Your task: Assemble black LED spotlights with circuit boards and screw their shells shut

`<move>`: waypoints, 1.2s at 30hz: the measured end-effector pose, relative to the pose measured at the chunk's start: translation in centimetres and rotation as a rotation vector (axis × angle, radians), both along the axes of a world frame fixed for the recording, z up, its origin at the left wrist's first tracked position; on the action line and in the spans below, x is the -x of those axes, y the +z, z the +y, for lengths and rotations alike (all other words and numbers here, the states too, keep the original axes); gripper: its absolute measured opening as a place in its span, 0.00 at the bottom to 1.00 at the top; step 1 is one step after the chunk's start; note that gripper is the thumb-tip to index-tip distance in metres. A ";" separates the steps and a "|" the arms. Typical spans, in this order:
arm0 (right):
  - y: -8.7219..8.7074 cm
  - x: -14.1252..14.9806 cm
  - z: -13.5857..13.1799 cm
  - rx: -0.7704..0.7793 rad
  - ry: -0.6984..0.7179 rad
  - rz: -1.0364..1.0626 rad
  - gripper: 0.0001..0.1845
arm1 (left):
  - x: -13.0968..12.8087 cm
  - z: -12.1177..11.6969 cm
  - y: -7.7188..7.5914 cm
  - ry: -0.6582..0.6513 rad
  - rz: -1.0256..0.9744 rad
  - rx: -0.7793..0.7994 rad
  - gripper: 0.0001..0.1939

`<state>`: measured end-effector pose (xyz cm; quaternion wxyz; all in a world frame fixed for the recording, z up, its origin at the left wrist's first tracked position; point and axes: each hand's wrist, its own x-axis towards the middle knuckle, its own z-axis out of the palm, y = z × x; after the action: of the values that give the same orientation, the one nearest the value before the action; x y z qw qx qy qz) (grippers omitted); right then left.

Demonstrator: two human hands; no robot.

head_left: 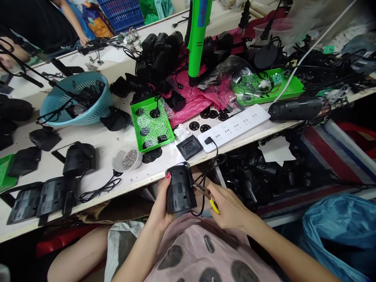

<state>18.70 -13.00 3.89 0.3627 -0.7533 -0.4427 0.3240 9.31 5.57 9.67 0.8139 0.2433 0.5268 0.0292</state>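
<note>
My left hand is wrapped round a black cylindrical housing with slots in its side, held over my lap at the bench edge. In my right hand is a pair of pliers with yellow handles. Its jaws reach the right side of the housing, close to a black cable that loops down there; whether they grip anything is too small to tell. Just above the housing, on the bench, lie a square black block and a white power strip with one plug in it.
A green electric screwdriver hangs over the bench. A green tray, a bowl of screws and a blue basket stand on the left. More black housings lie about. Another person's hand is across the bench.
</note>
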 end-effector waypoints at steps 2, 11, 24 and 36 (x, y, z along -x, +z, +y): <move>0.9 0.7 -0.3 -0.026 -0.087 0.262 0.19 | 0.4 -0.1 -0.4 0.074 0.004 -0.240 0.31; 5.7 2.4 1.3 -0.062 -0.173 0.858 0.13 | 2.0 -0.7 -2.2 -0.076 -0.110 -0.920 0.32; 0.5 -0.8 -0.3 -0.054 0.055 -0.139 0.13 | 0.4 -0.3 -0.7 -0.019 -0.034 0.089 0.28; 3.6 3.2 0.3 -0.111 -0.202 0.743 0.12 | 1.3 -1.5 -1.3 -0.004 -0.127 -0.834 0.33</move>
<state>15.54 -12.68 7.49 0.5688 -0.6035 -0.2216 0.5130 7.99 4.06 8.40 0.6765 0.5506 0.4183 0.2533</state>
